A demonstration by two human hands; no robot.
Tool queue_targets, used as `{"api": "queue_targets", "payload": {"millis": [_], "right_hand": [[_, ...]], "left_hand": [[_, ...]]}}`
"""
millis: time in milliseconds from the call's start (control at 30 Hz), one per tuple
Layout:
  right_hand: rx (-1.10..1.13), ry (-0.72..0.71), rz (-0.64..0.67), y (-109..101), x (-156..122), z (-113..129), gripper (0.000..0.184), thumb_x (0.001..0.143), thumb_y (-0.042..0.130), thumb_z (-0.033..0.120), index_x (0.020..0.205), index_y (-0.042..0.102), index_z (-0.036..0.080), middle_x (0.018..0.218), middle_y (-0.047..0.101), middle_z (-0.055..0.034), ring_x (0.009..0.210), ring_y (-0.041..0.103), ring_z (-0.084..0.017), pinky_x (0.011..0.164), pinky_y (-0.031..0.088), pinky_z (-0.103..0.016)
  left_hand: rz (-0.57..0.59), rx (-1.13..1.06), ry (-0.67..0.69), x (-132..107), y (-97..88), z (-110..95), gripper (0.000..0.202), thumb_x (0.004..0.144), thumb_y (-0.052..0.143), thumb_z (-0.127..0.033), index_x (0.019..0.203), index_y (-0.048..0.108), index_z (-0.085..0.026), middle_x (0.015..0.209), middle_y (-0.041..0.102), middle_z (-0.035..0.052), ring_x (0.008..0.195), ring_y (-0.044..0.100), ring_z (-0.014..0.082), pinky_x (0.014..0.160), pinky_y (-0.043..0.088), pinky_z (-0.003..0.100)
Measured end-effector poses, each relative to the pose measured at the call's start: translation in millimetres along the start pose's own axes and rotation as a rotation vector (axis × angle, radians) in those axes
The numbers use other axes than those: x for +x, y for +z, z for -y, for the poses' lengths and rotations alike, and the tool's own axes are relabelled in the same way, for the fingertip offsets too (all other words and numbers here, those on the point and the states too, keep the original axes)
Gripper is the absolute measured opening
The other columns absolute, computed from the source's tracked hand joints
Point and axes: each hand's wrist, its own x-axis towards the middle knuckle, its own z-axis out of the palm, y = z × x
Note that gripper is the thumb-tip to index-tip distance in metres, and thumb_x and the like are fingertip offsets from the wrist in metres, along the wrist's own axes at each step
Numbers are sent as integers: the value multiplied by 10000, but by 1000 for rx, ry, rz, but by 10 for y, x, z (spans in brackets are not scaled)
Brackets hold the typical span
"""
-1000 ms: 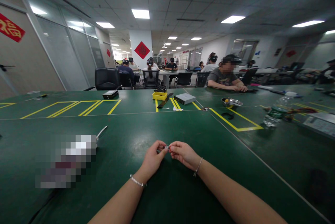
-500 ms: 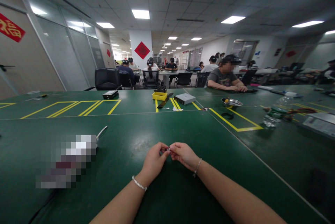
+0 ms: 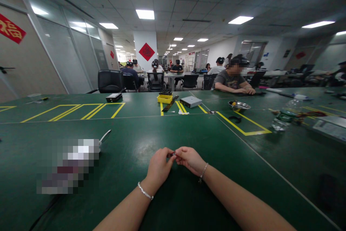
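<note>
My left hand and my right hand meet fingertip to fingertip over the green table. Both are closed in a pinch around something tiny and shiny, mostly covered by the fingers and too small to name. A pale bracelet circles my left wrist. Around my right wrist hangs a thin chain bracelet.
Left of my hands lies a blurred-out device with a white cable. Farther back are a yellow tray, a grey metal box, a metal bowl and a plastic bottle. Another person sits across the table.
My left hand and wrist have shifted very slightly, and its fingers have adjusted at the tiny object. My right hand stays almost where it was.
</note>
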Motion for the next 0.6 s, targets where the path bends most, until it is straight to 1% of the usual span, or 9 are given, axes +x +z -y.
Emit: {"api": "queue_targets", "payload": {"millis": [233,433,600], "right_hand": [[70,67,67,-78,6,1,228,599,665,282,666,528,113,575,574,-13,499,518,-64,533,408,-210],[20,82,24,-35,-2,20,225,604,661,281,670,544,100,564,581,-24,501,531,-73,530,417,-213],[-3,56,34,-25,-11,17,237,611,654,293,673,541,94,575,588,-30,501,535,-75,523,417,-210]], "left_hand": [[8,6,93,-14,-22,-36,99,741,485,-266,773,565,-219,740,577,33,726,499,186,646,350,289],[1,29,152,-15,-50,-45,92,743,487,-256,766,569,-220,714,567,38,703,493,186,651,354,296],[26,144,172,-18,-53,-70,100,763,455,-219,794,549,-209,737,573,26,718,509,166,655,387,287]]}}
